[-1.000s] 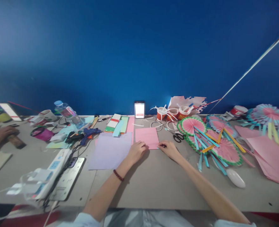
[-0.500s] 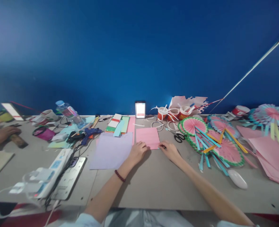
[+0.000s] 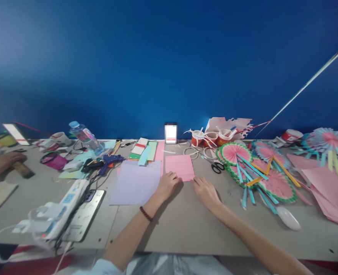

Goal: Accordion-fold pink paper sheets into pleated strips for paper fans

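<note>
Pink paper sheet (image 3: 179, 166) lies just beyond left hand (image 3: 169, 186) and right hand (image 3: 205, 191), fingers at its near edge, pinching or resting unclear; probably edge alignment, calling for steady pressure.

We stretch our left forearm (image 3: 129, 240) up and rightward from the bottom edge of the frame; our right forearm (image 3: 252, 236) slants up and leftward from the lower right; our left hand (image 3: 168, 186) rests palm down below centre, its fingers bent close together; our right hand (image 3: 205, 193) lies just right of it, palm down, apart from it.
</note>
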`<action>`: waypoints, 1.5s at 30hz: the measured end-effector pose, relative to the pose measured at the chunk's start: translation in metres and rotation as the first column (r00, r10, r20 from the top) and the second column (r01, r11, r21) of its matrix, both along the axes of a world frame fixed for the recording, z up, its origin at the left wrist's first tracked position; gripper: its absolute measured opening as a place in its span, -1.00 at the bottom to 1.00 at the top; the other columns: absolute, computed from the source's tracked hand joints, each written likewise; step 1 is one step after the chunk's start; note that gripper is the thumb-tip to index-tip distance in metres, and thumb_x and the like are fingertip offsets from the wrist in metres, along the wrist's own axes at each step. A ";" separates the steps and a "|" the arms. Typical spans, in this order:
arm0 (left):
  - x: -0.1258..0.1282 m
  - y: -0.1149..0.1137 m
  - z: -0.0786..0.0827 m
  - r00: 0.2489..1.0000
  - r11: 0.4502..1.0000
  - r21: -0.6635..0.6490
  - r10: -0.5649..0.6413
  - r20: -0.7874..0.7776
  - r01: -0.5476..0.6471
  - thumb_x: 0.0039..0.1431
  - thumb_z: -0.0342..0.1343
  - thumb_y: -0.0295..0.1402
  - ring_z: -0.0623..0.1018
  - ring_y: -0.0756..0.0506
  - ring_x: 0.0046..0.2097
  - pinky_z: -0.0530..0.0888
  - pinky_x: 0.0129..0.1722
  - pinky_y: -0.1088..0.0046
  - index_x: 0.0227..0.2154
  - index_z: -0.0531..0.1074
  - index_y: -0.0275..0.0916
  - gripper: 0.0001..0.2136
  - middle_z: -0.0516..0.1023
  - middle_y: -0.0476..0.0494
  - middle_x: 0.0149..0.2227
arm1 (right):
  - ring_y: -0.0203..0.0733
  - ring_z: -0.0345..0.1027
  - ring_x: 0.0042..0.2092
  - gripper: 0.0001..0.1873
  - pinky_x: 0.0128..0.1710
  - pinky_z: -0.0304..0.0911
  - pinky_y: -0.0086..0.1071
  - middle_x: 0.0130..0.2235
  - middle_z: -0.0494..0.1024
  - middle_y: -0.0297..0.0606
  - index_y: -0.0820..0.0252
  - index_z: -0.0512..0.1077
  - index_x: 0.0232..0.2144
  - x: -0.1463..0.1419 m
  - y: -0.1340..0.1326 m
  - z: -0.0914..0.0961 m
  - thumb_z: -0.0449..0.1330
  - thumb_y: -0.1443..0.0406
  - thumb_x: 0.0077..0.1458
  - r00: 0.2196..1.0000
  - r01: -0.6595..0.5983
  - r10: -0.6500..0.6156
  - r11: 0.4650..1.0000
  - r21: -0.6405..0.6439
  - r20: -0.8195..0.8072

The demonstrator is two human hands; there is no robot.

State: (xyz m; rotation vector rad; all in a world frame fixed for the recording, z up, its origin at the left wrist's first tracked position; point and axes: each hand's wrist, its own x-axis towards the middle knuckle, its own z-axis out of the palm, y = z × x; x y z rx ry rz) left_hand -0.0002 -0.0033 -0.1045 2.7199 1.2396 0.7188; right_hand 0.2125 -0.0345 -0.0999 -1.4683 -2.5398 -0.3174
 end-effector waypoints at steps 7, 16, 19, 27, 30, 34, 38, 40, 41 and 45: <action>0.000 -0.001 0.000 1.000 0.999 -0.032 0.013 -0.016 -0.013 0.26 -0.04 -0.45 0.36 -0.07 -0.26 0.29 -0.30 0.41 -0.24 0.48 -0.16 -0.81 0.42 -0.10 -0.35 | -0.11 0.35 -0.09 -0.59 -0.09 0.31 -0.28 -0.09 0.50 -0.11 0.30 0.41 -0.05 -0.007 -0.009 0.001 -0.02 0.56 0.07 0.999 0.005 -0.002 0.997 -0.080 0.039; -0.003 0.003 0.002 0.954 0.959 -0.283 0.106 0.281 -0.023 0.20 0.08 -0.35 0.46 -0.06 -0.23 0.38 -0.20 0.42 -0.36 0.54 -0.20 -0.86 0.51 -0.12 -0.33 | -0.05 0.36 -0.10 -0.59 -0.14 0.32 -0.25 -0.08 0.50 -0.01 0.38 0.36 0.01 -0.019 -0.018 0.007 0.05 0.46 0.07 0.994 0.075 -0.068 0.994 -0.083 0.080; -0.007 0.004 0.008 0.875 0.898 -0.437 0.175 0.451 0.046 0.15 0.13 -0.31 0.50 -0.04 -0.23 0.41 -0.21 0.46 -0.35 0.55 -0.22 -0.87 0.55 -0.11 -0.30 | -0.03 0.33 -0.06 -0.53 -0.13 0.31 -0.23 -0.05 0.47 0.01 0.35 0.30 0.08 -0.021 -0.020 0.007 0.06 0.44 0.08 0.994 0.066 -0.059 0.995 -0.076 0.096; -0.026 0.004 0.032 0.922 0.856 -0.516 0.213 0.323 -0.017 0.09 0.14 -0.34 0.52 -0.06 -0.30 0.42 -0.27 0.46 -0.36 0.57 -0.21 -0.87 0.58 -0.12 -0.32 | 0.01 0.31 -0.09 -0.50 -0.14 0.29 -0.19 -0.08 0.44 0.03 0.30 0.28 0.09 -0.026 -0.020 0.008 0.10 0.41 0.06 0.993 0.082 -0.074 0.993 -0.082 0.097; -0.030 0.006 0.033 0.932 0.847 -0.531 0.211 0.295 -0.024 0.11 0.13 -0.31 0.54 -0.08 -0.25 0.42 -0.20 0.43 -0.37 0.57 -0.20 -0.86 0.60 -0.11 -0.30 | 0.00 0.30 -0.09 -0.51 -0.14 0.29 -0.20 -0.08 0.44 0.01 0.31 0.29 0.08 -0.026 -0.020 0.008 0.10 0.41 0.06 0.993 0.091 -0.083 0.992 -0.088 0.087; -0.030 0.010 0.028 0.920 0.830 -0.558 0.237 0.313 -0.024 0.11 0.13 -0.33 0.55 -0.09 -0.22 0.42 -0.16 0.40 -0.39 0.57 -0.19 -0.87 0.61 -0.10 -0.29 | 0.00 0.30 -0.09 -0.52 -0.16 0.30 -0.21 -0.09 0.45 0.02 0.35 0.30 0.07 -0.025 -0.019 0.008 0.09 0.42 0.05 0.994 0.090 -0.084 0.992 -0.093 0.074; -0.029 0.014 0.022 0.902 0.795 -0.605 0.288 0.323 -0.037 0.07 0.14 -0.30 0.54 -0.09 -0.25 0.43 -0.22 0.43 -0.45 0.57 -0.20 -0.86 0.61 -0.10 -0.33 | 0.00 0.30 -0.10 -0.52 -0.14 0.29 -0.19 -0.11 0.45 0.01 0.35 0.30 0.07 -0.024 -0.018 0.008 0.09 0.42 0.05 0.995 0.080 -0.073 0.993 -0.093 0.069; -0.029 0.015 0.021 0.905 0.792 -0.608 0.292 0.310 -0.048 0.06 0.14 -0.32 0.54 -0.08 -0.28 0.42 -0.24 0.44 -0.47 0.56 -0.21 -0.87 0.61 -0.09 -0.34 | 0.00 0.29 -0.10 -0.52 -0.14 0.29 -0.19 -0.11 0.45 0.01 0.35 0.30 0.07 -0.024 -0.018 0.008 0.09 0.42 0.06 0.995 0.080 -0.073 0.992 -0.098 0.071; -0.028 0.015 0.021 0.909 0.797 -0.601 0.292 0.298 -0.059 0.06 0.14 -0.34 0.53 -0.08 -0.28 0.41 -0.25 0.45 -0.48 0.56 -0.22 -0.87 0.61 -0.09 -0.34 | 0.00 0.29 -0.10 -0.52 -0.14 0.29 -0.19 -0.10 0.45 0.01 0.36 0.30 0.07 -0.024 -0.018 0.009 0.09 0.42 0.06 0.995 0.082 -0.075 0.992 -0.100 0.073; -0.025 0.014 0.021 0.914 0.824 -0.556 0.303 0.271 -0.108 0.07 0.12 -0.42 0.54 -0.07 -0.28 0.39 -0.24 0.44 -0.48 0.54 -0.21 -0.89 0.61 -0.08 -0.35 | 0.00 0.29 -0.10 -0.52 -0.15 0.29 -0.19 -0.10 0.45 0.01 0.35 0.30 0.08 -0.024 -0.018 0.010 0.08 0.42 0.06 0.993 0.084 -0.075 0.991 -0.104 0.092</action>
